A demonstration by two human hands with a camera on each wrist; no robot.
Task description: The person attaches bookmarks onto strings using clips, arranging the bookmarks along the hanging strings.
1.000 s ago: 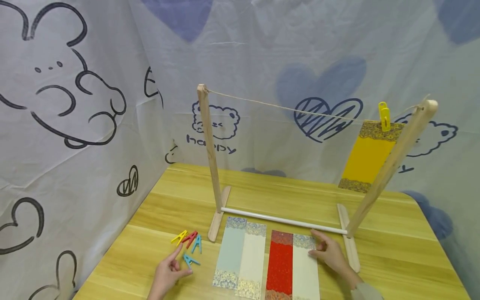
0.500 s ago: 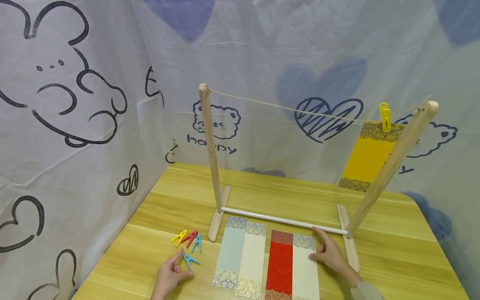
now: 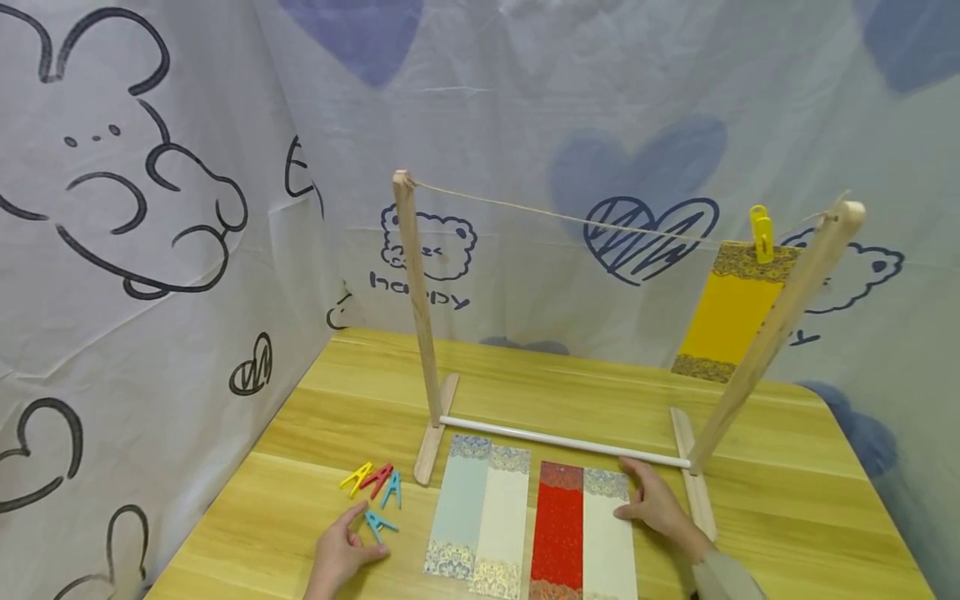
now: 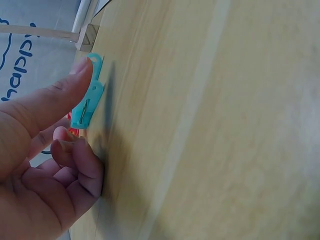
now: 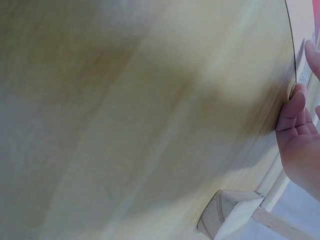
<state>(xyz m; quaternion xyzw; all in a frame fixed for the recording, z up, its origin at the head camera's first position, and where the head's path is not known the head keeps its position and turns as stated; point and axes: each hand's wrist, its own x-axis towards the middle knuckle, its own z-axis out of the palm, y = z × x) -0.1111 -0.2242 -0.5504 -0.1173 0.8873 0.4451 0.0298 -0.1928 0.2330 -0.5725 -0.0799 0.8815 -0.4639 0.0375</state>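
My left hand (image 3: 337, 554) rests low at the table's left, thumb and index finger spread around the nearest blue clothespin (image 3: 377, 523). In the left wrist view that clothespin (image 4: 89, 102) lies just past the thumb, and the other fingers are bent. Behind it are another blue clothespin (image 3: 392, 490), a red one (image 3: 378, 479) and a yellow one (image 3: 356, 479). My right hand (image 3: 662, 507) is at the right edge of a white card with a lace-pattern border (image 3: 609, 533), its thumb over the edge and its index finger stretched toward the white rod. A red card (image 3: 559, 521) lies beside it.
A pale blue card (image 3: 461, 504) and a cream card (image 3: 504, 517) lie left of the red one. Behind stands a wooden frame (image 3: 422, 317) with a string (image 3: 540, 208) and a white bottom rod (image 3: 555, 437). A yellow clothespin (image 3: 762, 233) holds a yellow card (image 3: 723, 321) on the string.
My left hand has drawn slightly back from the far clothespins toward the nearest blue one. The right hand stays at the white card, its index finger shifting a little. Cards and clothespins look unmoved.
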